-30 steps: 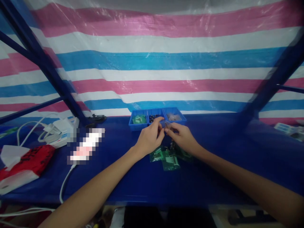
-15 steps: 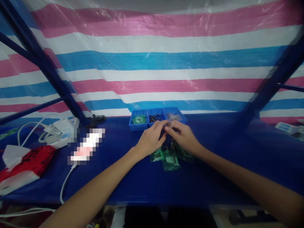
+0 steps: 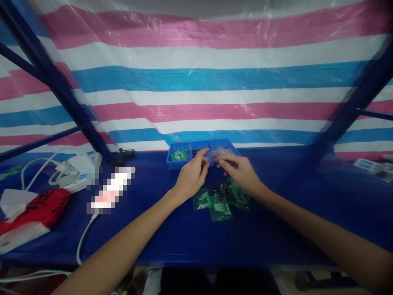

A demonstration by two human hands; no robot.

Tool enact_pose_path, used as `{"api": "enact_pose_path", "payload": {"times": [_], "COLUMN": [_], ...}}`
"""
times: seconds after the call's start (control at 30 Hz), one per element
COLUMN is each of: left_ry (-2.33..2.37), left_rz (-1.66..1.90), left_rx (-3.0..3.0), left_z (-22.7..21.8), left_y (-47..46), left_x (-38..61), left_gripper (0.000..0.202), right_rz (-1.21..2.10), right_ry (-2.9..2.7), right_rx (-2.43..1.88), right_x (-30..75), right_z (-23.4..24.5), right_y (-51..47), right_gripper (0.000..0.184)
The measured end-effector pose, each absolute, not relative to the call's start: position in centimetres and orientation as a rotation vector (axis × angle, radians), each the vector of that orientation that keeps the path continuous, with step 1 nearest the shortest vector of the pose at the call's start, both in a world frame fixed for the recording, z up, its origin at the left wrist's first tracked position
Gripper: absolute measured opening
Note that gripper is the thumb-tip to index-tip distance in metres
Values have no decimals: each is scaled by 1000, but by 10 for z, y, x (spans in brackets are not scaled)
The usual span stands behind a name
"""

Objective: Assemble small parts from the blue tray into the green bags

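Observation:
In the head view my left hand [image 3: 190, 175] is closed, its thumb and fingers pinching the edge of a small clear plastic bag [image 3: 210, 156]. Close on its right, my right hand [image 3: 241, 174] pinches thumb to forefinger at the bag's other side; whatever its fingertips hold is too small to make out. Below the hands lie several green packets [image 3: 220, 208] with pale strips inside, and a little heap of dark metal parts [image 3: 224, 187]. Behind the hands stand joined blue bins [image 3: 178, 164]. The left bin holds green packets [image 3: 179, 155]; the middle one is mostly hidden by my left hand.
A charging device with a blurred screen [image 3: 112, 188] and white cable [image 3: 81, 241] lies to the left. Beyond it are a power strip [image 3: 89, 172] and a red-and-white packet [image 3: 46, 209]. Blue frame posts [image 3: 58, 88] rise at both sides before a striped sheet [image 3: 215, 78].
My hands have drawn slightly apart, the left moving a little left. The clear bag now shows between them, and more of the green packets and metal parts below is uncovered.

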State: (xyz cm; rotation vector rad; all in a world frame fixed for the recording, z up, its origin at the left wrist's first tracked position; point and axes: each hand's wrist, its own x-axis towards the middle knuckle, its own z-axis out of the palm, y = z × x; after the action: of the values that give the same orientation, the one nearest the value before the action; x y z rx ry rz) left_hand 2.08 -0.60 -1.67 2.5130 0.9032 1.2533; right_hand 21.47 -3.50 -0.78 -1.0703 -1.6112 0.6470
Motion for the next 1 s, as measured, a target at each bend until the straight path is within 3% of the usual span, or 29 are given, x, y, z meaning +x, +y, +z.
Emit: {"api": "enact_pose_path", "payload": {"times": [0.37,0.53,0.77,1.0], "left_ry": [1072,1095,1086,1070], "left_rz": [1115,1041,1008,974], "left_rx": [2711,2748,2789,2818], "left_z": [-9,-9,-13,-13], "left_y": [-10,-11,-8,-9], "left_x": [16,16,16,16], "left_gripper": [32,30,26,25], "right_rz": [593,616,16,-78], "right_ry": [-1519,-1603,-1844,-2033], "right_rx": [-1268,-1349,-1250,-1094], "right_x": [242,249,245,228], "right_z": [2,-9,-9,-7], "right_y": [-9,0,-7,-23], "right_gripper": [41,36,22,21]}}
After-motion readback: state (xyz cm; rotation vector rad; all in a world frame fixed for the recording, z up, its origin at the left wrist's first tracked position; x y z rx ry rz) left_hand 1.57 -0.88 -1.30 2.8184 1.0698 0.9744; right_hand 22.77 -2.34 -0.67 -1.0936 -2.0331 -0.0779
